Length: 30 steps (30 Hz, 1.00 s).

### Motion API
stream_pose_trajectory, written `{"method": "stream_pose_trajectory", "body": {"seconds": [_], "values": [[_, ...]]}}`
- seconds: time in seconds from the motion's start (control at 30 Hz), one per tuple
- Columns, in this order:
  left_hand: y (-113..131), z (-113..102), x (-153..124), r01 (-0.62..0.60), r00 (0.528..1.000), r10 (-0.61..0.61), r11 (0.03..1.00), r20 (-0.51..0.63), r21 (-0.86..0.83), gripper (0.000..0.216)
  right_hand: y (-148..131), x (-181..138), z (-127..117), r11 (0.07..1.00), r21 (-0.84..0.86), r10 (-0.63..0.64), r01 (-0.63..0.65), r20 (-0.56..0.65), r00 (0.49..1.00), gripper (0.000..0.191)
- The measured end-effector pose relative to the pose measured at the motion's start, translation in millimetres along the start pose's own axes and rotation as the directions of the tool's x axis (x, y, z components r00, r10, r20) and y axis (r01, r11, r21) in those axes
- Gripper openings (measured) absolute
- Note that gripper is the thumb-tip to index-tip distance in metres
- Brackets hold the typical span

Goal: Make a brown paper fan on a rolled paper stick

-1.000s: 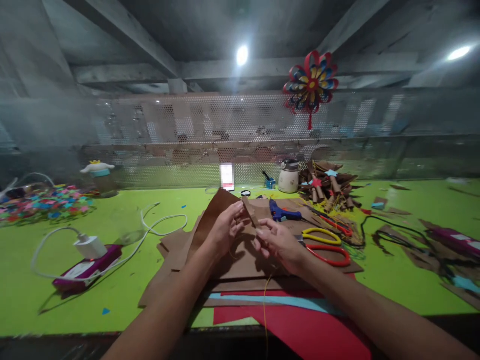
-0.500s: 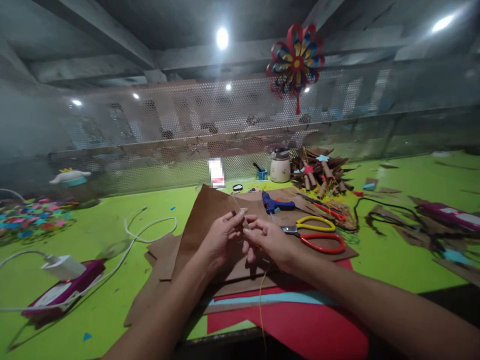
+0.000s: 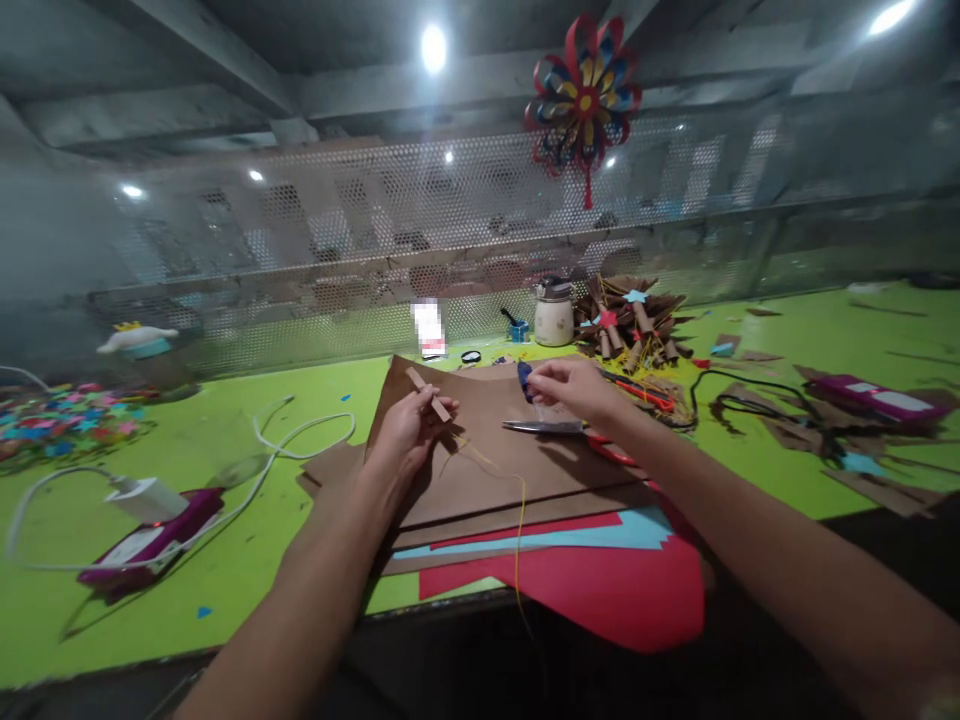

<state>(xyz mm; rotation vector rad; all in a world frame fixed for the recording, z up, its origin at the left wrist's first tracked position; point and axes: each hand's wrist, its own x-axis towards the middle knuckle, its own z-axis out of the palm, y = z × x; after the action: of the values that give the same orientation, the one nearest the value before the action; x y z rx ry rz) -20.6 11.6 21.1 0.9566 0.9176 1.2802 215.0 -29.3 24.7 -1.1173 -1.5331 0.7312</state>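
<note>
Head view: we've got the brown strip (image 3: 439,408) pinched in our left hand (image 3: 406,425), long axis slanting from far left to near right, with yellow string (image 3: 520,512) trailing nearby. The blue glue gun (image 3: 524,378) is off to the strip's right, way closer to our right hand (image 3: 581,388). Those fingers look bunched, but we can't tell if they're gripping it.

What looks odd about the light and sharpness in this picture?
In the head view, the ceiling lamp glares with a bluish haze; in the same head view, the bright upright screen breaks into coarse blocks; also in the head view, dark shadows lie on the brown paper near the right hand.
</note>
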Motion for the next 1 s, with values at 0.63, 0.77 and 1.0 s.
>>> {"method": "stream_pose_trajectory", "body": {"seconds": [0.63, 0.77, 1.0], "values": [[-16, -35, -5, -0.09, 0.985, 0.128, 0.95, -0.112, 0.299, 0.017, 36, -46, -84, 0.641, -0.705, 0.086, 0.305, 0.46, 0.884, 0.064], [-20, -41, -21, -0.171, 0.974, 0.206, 0.938, -0.088, 0.303, 0.022, 20, -40, -65, 0.676, -0.657, -0.012, 0.334, 0.443, 0.897, 0.054], [-13, -32, -35, -0.265, 0.945, 0.314, 0.903, -0.097, 0.339, 0.018, 13, 11, 49, 0.765, -0.563, -0.126, 0.312, 0.344, 0.93, 0.051]]}}
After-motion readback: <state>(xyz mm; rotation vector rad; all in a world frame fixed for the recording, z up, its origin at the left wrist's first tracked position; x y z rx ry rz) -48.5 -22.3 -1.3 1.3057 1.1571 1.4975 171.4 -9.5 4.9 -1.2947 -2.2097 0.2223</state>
